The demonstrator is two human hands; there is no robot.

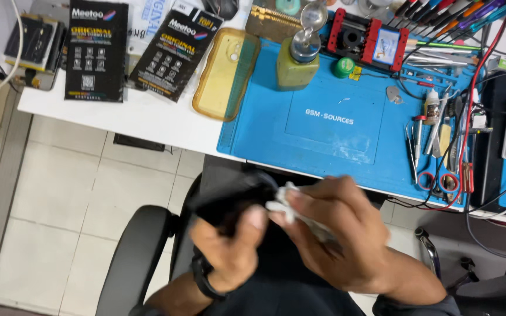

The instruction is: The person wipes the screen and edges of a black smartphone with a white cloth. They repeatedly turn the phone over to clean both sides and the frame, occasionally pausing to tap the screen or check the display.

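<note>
While left grip (pixel 229 246) holds phone (pixel 232 199), right grip (pixel 341 234) pressing cloth (pixel 282 202)

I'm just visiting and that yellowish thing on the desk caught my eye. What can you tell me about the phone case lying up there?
The phone case is a soft-looking, see-through cover gone amber-yellow. It is a rounded rectangle with a raised rim and a camera opening near its top end. It lies flat and empty, slightly tilted, half on the white desk and half over the left edge of the blue work mat. A black packet lies just beside it. Neither hand touches it.
</note>
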